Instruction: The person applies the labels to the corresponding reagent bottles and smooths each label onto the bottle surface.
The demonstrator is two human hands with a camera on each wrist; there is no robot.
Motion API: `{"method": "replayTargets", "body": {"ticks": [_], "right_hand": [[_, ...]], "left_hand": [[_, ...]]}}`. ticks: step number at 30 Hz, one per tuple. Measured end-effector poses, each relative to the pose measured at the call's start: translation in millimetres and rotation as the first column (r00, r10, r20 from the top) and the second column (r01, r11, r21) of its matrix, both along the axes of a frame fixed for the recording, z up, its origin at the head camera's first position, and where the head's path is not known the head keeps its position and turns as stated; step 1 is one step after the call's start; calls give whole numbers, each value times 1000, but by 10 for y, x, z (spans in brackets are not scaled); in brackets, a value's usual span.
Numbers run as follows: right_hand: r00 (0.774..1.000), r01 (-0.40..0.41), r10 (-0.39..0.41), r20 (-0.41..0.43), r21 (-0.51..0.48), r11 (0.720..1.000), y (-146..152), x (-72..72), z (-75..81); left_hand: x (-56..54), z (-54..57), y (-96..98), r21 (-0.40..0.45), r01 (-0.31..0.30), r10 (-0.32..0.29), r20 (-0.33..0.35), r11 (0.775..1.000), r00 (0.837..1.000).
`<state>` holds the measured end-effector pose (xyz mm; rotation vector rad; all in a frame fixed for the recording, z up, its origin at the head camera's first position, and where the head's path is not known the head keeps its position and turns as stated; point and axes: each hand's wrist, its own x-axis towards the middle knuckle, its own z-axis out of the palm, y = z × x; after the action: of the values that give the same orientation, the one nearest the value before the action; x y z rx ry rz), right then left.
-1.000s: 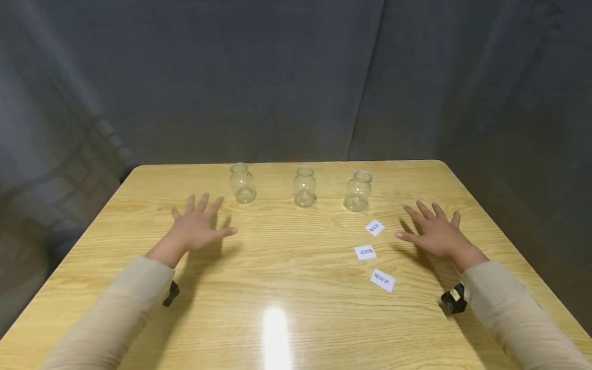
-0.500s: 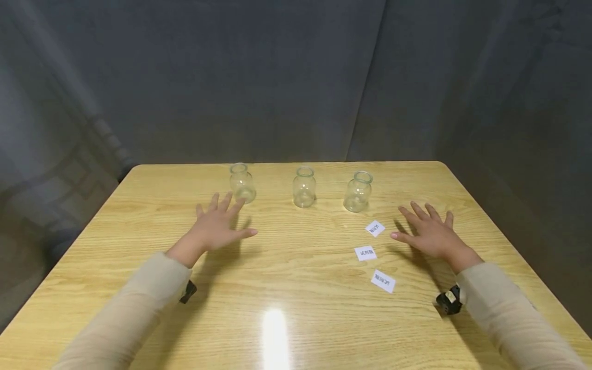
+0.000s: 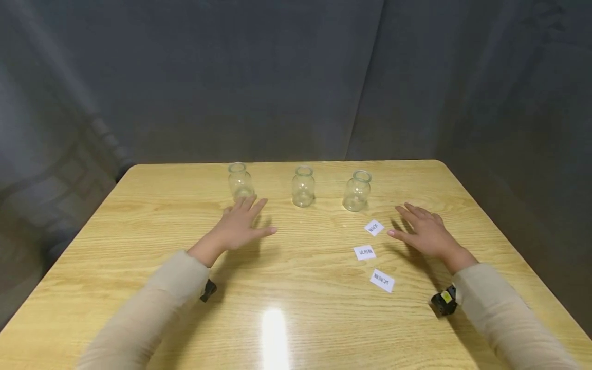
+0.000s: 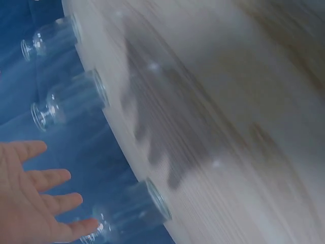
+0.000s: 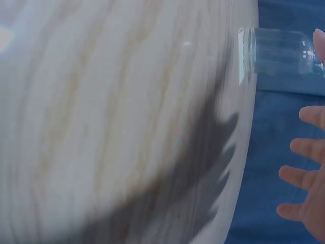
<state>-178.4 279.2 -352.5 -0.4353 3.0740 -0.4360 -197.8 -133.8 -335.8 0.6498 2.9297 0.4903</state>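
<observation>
My left hand (image 3: 238, 226) hovers over the table with fingers spread, its fingertips overlapping the base of the left glass jar (image 3: 239, 180) in the head view. Two more clear glass jars, a middle one (image 3: 303, 186) and a right one (image 3: 356, 191), stand upright in the same row. On the right, my right hand (image 3: 425, 231) is held above the tabletop, fingers extended and holding nothing. Just left of its thumb lies a small white paper label (image 3: 374, 227) with dark writing. Two similar labels, one (image 3: 365, 252) nearer and another (image 3: 382, 280) nearest, lie below it.
The wooden table (image 3: 296, 308) has a bright light reflection at its near middle. Dark grey curtains (image 3: 231, 82) hang behind and beside it. A small black camera sits under each wrist, such as the right one (image 3: 444, 302).
My left hand has moved right across the table, toward the left jar. The right hand has shifted slightly left, its fingers now closer together. Jars and labels have stayed in place.
</observation>
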Motion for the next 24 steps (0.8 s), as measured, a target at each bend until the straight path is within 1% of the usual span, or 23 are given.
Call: {"method": "replayTargets", "body": {"ticks": [6, 9, 13, 15, 19, 24], "right_hand": [[1000, 3, -1, 25, -61, 998, -57, -20, -3], [997, 17, -8, 72, -119, 993, -65, -43, -13], [991, 42, -16, 133, -192, 980, -65, -67, -33], [990, 45, -15, 142, -215, 976, -66, -70, -40], [991, 40, -8, 132, -245, 969, -74, -66, -51], [991, 46, -10, 136, -261, 964, -108, -59, -50]], "left_hand": [[-22, -1, 143, 74, 30, -31, 15, 997, 999], [-28, -6, 223, 122, 44, -48, 31, 992, 998], [-39, -25, 332, 194, 55, -71, 73, 979, 995], [-46, -37, 388, 216, 58, -78, 82, 975, 994], [-46, -50, 502, 241, 65, -89, 90, 968, 992], [-37, -67, 640, 292, 79, -122, 130, 953, 984]]}}
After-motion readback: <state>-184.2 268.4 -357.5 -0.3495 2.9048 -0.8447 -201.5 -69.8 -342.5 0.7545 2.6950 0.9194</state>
